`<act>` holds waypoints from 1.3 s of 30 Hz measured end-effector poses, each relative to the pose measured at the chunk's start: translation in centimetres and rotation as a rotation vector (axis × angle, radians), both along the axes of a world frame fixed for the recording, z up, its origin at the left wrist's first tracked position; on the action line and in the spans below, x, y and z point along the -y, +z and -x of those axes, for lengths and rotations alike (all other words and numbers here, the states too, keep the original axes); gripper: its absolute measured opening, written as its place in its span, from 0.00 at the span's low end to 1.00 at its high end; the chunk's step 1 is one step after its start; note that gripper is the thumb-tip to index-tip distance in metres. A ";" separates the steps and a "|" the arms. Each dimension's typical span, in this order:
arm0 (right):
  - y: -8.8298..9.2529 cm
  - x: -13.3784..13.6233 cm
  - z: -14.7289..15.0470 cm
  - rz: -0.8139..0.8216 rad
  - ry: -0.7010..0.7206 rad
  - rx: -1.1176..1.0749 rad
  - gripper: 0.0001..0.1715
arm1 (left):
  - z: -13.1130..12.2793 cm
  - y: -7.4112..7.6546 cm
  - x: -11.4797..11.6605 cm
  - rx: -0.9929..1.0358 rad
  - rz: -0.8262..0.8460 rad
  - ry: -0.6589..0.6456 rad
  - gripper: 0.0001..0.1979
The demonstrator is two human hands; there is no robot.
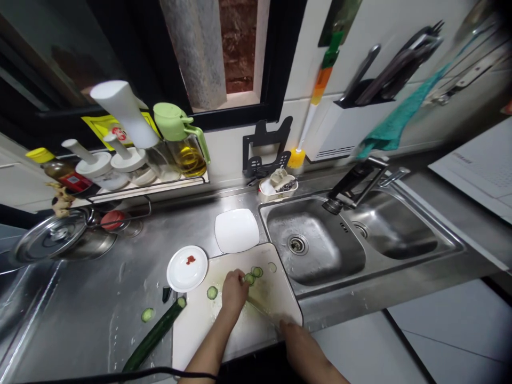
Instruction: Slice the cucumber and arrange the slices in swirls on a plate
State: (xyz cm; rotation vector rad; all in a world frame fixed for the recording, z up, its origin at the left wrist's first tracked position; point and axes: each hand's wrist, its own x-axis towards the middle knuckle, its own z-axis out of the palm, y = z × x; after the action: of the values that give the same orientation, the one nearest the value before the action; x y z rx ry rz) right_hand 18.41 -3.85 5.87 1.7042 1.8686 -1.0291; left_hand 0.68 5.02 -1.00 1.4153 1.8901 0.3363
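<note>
On the white cutting board (200, 330), my left hand (234, 292) is closed, its fingertips pressed on a cucumber slice (250, 279). Just beyond lie overlapping cucumber slices (256, 272) and a thin pale slice (272, 267). My right hand (298, 338) is closed at the board's front right edge, around what looks like a knife. Its thin, faint blade (262, 309) points toward my left hand, and the handle is hidden in my fist. Another slice (212, 292) sits left of my left hand. A long cut cucumber (154, 335) rests against the board's left edge.
A white plate (176, 272) with small red bits overlaps the board's back left corner. Behind the board is a square white plate (237, 230). A double sink (320, 250) lies to the right. A black cable (120, 376) crosses the bottom left. Bottles and jars line a rack (160, 186).
</note>
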 end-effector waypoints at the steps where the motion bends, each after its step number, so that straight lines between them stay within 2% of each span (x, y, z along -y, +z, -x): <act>1: 0.0 0.0 0.0 0.006 0.001 -0.001 0.30 | 0.0 0.0 0.0 0.003 -0.005 0.006 0.06; 10: 0.2 -0.1 -0.1 0.014 0.013 0.005 0.30 | 0.1 -0.1 0.4 0.106 -0.022 0.033 0.04; 20: 1.5 -0.8 -0.5 0.010 0.026 -0.040 0.33 | 3.5 0.2 1.9 0.099 0.014 0.111 0.06; 26: 1.5 -1.4 1.2 -0.024 0.033 -0.008 0.39 | 3.9 0.2 2.5 0.062 0.030 0.138 0.06; 34: 2.9 -2.4 2.9 -0.071 0.067 0.025 0.33 | 3.9 0.0 2.6 0.026 0.022 0.133 0.08; 39: 2.3 -2.4 2.8 -0.071 0.066 0.025 0.33 | 3.8 0.1 2.5 0.027 0.023 0.134 0.07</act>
State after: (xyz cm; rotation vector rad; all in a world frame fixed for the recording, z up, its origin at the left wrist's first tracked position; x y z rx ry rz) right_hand 15.57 -1.48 8.13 1.6747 1.9534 -0.9218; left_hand -3.17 2.49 -0.89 1.2656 1.9655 0.3950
